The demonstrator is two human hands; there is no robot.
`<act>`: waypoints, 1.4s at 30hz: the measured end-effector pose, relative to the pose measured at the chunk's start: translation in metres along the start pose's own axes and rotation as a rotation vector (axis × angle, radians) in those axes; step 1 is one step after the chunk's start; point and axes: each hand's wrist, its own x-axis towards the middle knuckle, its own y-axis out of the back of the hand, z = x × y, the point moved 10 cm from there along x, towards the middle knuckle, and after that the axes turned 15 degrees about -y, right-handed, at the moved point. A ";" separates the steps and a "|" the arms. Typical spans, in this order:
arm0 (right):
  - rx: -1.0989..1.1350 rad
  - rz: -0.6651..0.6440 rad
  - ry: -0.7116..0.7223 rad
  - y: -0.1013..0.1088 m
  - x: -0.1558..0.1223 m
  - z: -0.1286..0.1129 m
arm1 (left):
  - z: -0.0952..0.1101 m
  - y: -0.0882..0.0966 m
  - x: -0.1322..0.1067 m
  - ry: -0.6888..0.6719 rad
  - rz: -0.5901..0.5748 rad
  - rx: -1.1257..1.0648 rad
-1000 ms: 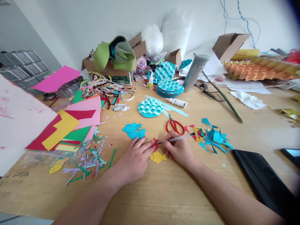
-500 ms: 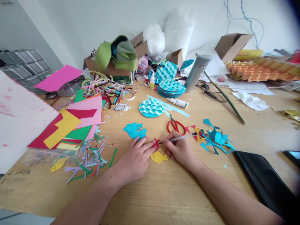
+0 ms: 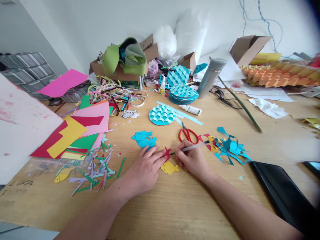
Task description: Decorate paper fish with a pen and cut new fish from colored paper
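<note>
Right hand gripping silver tool, long axis running from just below scissors down-left to red cutout; left hand flat, fingers together, pinning it on side away from scissors, fish further below.

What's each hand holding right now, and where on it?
Right hand grips a thin pen-like tool near its tip. Left hand grips nothing; fingers press a red paper cutout flat.

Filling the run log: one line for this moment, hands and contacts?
left hand: flat on red paper cutout | right hand: gripping silver tool, tip at cutout | near: yellow paper fish, red scissors | surface: wooden table
</note>
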 end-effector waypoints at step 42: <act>-0.013 -0.032 0.026 -0.003 -0.002 -0.003 | -0.001 -0.003 -0.001 -0.004 -0.004 0.020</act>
